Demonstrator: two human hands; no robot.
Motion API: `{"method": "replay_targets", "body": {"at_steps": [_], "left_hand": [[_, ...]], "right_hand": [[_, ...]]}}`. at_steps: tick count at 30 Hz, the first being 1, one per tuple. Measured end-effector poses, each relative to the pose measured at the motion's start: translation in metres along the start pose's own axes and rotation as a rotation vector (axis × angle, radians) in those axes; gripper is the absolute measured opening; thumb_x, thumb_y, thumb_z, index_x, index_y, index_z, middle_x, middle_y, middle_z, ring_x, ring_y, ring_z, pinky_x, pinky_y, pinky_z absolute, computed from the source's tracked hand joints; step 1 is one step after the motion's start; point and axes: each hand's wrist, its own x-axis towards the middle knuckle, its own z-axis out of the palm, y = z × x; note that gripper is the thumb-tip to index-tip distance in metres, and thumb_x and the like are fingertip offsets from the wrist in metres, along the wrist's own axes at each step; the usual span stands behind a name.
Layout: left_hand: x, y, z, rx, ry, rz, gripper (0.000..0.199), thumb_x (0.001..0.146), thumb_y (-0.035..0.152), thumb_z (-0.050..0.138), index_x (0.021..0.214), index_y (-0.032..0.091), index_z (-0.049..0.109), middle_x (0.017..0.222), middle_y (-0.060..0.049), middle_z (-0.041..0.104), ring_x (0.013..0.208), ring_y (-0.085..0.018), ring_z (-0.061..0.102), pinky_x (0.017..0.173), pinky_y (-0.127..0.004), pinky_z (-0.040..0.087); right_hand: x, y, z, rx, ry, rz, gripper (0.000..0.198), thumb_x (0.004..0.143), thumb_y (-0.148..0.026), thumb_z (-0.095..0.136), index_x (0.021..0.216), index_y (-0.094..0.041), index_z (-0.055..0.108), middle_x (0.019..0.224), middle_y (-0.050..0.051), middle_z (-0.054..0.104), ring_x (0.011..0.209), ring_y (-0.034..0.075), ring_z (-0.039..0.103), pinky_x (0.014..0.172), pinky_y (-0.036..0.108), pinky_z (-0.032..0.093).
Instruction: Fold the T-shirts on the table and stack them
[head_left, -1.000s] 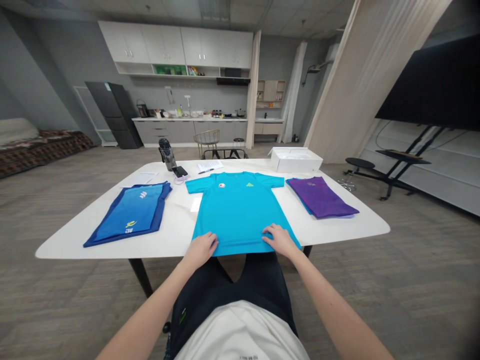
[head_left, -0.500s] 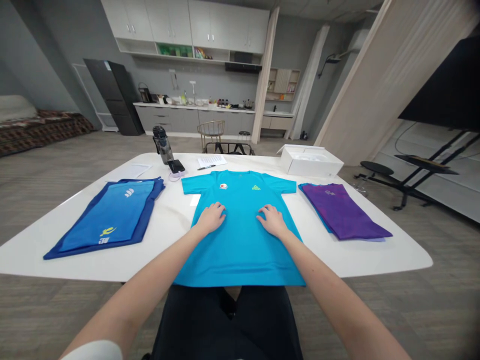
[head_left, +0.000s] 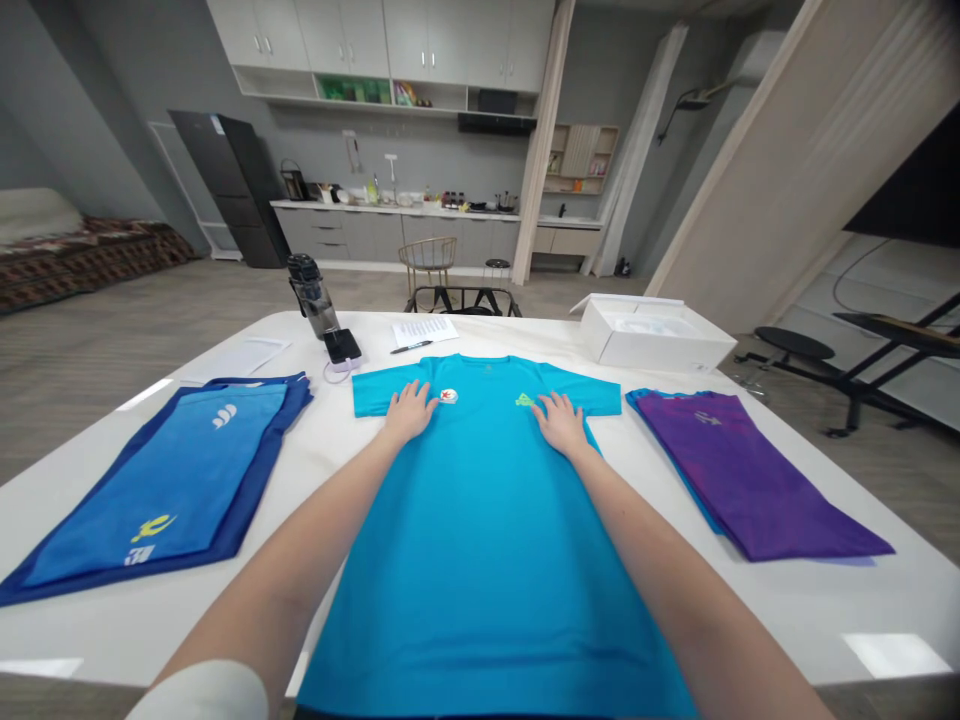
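A turquoise T-shirt lies spread flat on the white table, its collar pointing away from me and its hem at the near edge. My left hand rests on its upper left chest, fingers spread, beside a small round red-and-white badge. On the opposite side my right hand lies with fingers apart, close to a green logo. Neither hand grips the cloth. Folded blue shirts are stacked to the left. To the right is a stack topped by a folded purple shirt.
Behind the shirt lie a printed sheet and a pen. A dark bottle stands at the back left by a black phone-like object. A white box with its lid up sits at the back right of the white table.
Both hands have slid up the shirt, away from me and slightly apart, from mid-chest to near the sleeves. The view has come closer to the table.
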Motion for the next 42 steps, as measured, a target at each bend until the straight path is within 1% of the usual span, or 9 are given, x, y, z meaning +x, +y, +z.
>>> {"method": "replay_targets", "body": {"at_steps": [5,8,10,14,18,23,31,37,42], "left_hand": [[0.036,-0.025,0.004,-0.053,-0.146,-0.116,0.072,0.102,0.063,0.015,0.162,0.027,0.030,0.170,-0.007,0.022,0.158,-0.030,0.018,0.125,-0.059,0.018],[0.045,-0.037,0.004,-0.028,-0.139,-0.181,0.073,0.100,0.067,0.017,0.161,0.031,0.034,0.171,-0.005,0.020,0.158,-0.032,0.016,0.124,-0.065,0.015],[0.049,-0.039,0.001,0.008,-0.074,-0.213,0.072,0.099,0.067,0.022,0.156,0.028,0.042,0.168,-0.011,0.030,0.155,-0.036,0.026,0.121,-0.069,0.018],[0.066,-0.026,-0.003,0.093,0.111,-0.082,0.060,0.102,0.052,0.031,0.146,0.017,0.052,0.153,-0.019,0.051,0.143,-0.034,0.045,0.121,-0.056,0.029],[0.090,0.004,0.006,0.107,0.033,0.152,0.055,0.105,0.045,0.031,0.152,0.020,0.046,0.162,-0.012,0.042,0.150,-0.027,0.035,0.125,-0.048,0.024],[0.115,0.032,0.022,0.051,-0.113,0.052,0.066,0.104,0.055,0.020,0.158,0.022,0.037,0.169,-0.010,0.028,0.157,-0.031,0.022,0.125,-0.062,0.013],[0.146,0.038,0.031,-0.054,-0.106,-0.052,0.078,0.098,0.066,0.014,0.163,0.026,0.030,0.171,-0.006,0.022,0.158,-0.033,0.014,0.125,-0.066,0.007],[0.148,0.040,0.030,-0.062,-0.110,-0.075,0.077,0.098,0.067,0.015,0.164,0.029,0.027,0.172,-0.003,0.018,0.159,-0.032,0.011,0.125,-0.066,0.004],[0.137,0.046,0.030,-0.022,-0.035,0.030,0.077,0.097,0.070,0.018,0.164,0.032,0.024,0.172,-0.002,0.015,0.159,-0.032,0.008,0.125,-0.067,0.001]], "right_hand": [[0.036,0.017,-0.001,0.008,-0.118,0.153,0.069,0.101,-0.069,0.014,0.162,-0.040,0.029,0.171,0.002,0.023,0.154,0.041,0.019,0.117,0.074,0.015],[0.052,0.034,-0.005,0.007,-0.129,0.276,0.074,0.097,-0.076,0.013,0.162,-0.042,0.028,0.172,0.001,0.019,0.153,0.047,0.016,0.113,0.079,0.015],[0.064,0.043,-0.010,-0.001,-0.116,0.303,0.075,0.097,-0.076,0.016,0.160,-0.040,0.036,0.169,0.005,0.027,0.151,0.047,0.023,0.111,0.080,0.017],[0.094,0.042,-0.015,-0.011,-0.049,0.099,0.067,0.103,-0.062,0.023,0.147,-0.024,0.057,0.159,0.013,0.045,0.145,0.037,0.040,0.118,0.067,0.022],[0.121,0.018,-0.003,0.017,-0.102,-0.123,0.064,0.106,-0.054,0.025,0.153,-0.020,0.050,0.165,0.011,0.036,0.152,0.027,0.030,0.122,0.048,0.027],[0.137,-0.015,0.016,-0.004,-0.179,-0.044,0.072,0.102,-0.069,0.014,0.163,-0.034,0.030,0.171,0.003,0.021,0.156,0.033,0.017,0.121,0.069,0.014],[0.160,-0.035,0.017,0.011,-0.195,0.004,0.084,0.092,-0.083,0.012,0.165,-0.041,0.019,0.173,-0.001,0.010,0.157,0.041,0.004,0.113,0.082,-0.001],[0.166,-0.027,0.010,0.095,-0.207,-0.015,0.077,0.096,-0.077,0.004,0.163,-0.044,0.023,0.173,-0.004,0.014,0.157,0.038,0.008,0.114,0.081,0.002],[0.153,-0.004,0.005,0.059,-0.135,0.036,0.074,0.098,-0.074,0.006,0.164,-0.042,0.022,0.173,-0.002,0.009,0.158,0.037,0.006,0.114,0.080,0.004]]}}
